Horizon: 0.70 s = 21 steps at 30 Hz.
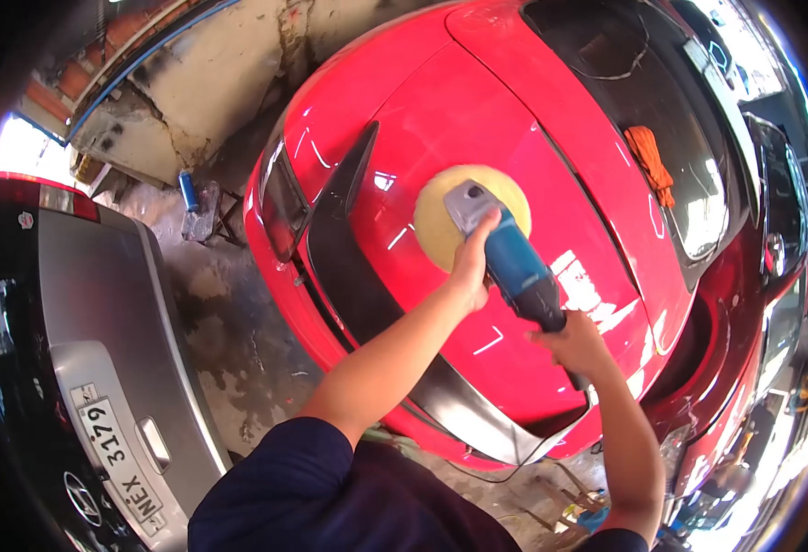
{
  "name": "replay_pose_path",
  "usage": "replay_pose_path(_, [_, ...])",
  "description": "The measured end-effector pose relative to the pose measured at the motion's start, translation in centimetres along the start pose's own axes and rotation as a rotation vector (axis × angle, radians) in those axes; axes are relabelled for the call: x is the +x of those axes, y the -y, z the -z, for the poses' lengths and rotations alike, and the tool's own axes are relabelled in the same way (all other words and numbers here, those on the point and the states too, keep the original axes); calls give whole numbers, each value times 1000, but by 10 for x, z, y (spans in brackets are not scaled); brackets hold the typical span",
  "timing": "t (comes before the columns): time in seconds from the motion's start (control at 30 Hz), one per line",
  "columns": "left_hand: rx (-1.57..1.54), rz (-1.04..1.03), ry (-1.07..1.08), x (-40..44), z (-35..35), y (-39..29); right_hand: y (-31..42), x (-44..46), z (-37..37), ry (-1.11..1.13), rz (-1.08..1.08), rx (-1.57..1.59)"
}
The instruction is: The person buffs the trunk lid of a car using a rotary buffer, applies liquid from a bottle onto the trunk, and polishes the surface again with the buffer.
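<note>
A blue and black polisher [517, 260] with a grey head rests over the red car hood [450, 101]. Its round yellowish buffing pad [436, 216] lies against the paint. My left hand [474, 260] is wrapped around the side of the polisher near its head. At the rear, my right hand [572, 342] grips the black handle end. Part of the pad is hidden under the tool head and my left hand. Black trim [353, 267] runs along the hood's front edge.
An orange cloth [651, 166] lies by the windshield [662, 92]. To the left stands a dark and grey car [114, 294]. A small stand [211, 216] bears a blue bottle [188, 190] near the worn wall [211, 83]. Another dark red car [721, 340] is at the right.
</note>
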State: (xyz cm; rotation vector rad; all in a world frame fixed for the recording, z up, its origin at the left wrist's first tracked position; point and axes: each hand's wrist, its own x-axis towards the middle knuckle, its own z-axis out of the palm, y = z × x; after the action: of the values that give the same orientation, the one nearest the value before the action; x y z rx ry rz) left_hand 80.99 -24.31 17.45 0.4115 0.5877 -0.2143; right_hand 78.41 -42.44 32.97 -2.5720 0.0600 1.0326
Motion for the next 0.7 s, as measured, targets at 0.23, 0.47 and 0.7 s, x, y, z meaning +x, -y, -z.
replay_pose_path(0.23, [109,77,302,-97,-12,80,-91,-126,-108,-363,1,339])
replay_pose_path(0.47, [412,176,750,-218,-31,126,-88,-246,-231,-827,-183,642])
replay_pose_path(0.7, [414,256,743,-275,-6,165,-112,-307,-286,-845,-252,686])
